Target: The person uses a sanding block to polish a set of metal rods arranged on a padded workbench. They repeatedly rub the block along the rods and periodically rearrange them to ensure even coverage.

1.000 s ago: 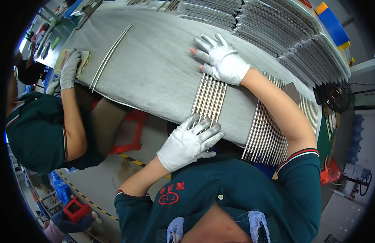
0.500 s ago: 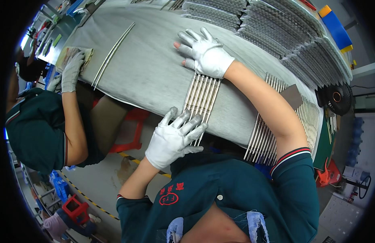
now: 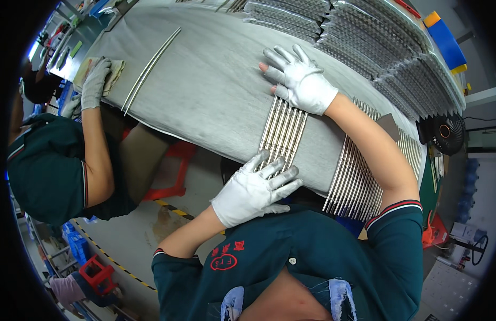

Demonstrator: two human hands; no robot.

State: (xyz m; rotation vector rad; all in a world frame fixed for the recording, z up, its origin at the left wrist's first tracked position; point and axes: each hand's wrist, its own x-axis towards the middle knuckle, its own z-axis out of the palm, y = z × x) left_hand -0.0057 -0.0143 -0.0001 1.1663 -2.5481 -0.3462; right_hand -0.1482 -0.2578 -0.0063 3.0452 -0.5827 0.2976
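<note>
In front of me a row of slim silvery metal rods lies side by side on the grey-covered table. My right hand, in a white glove with two bare fingertips, rests over the far ends of the rods with its fingers spread. My left hand, also gloved, lies over their near ends at the table's edge, fingers apart and stretched out. Both palms face down, so the contact under them is hidden. To the right, beneath my right forearm, a larger row of similar rods lies with a brown-grey flat piece on it.
Stacks of plastic-wrapped grey trays line the far right. Two long thin rods lie on the left of the table. A co-worker's gloved hand presses on a cloth at far left. A black fan stands right.
Both my hands and the row of rods between them have shifted to the right across the table, toward the larger row. The co-worker's hand has moved slightly.
</note>
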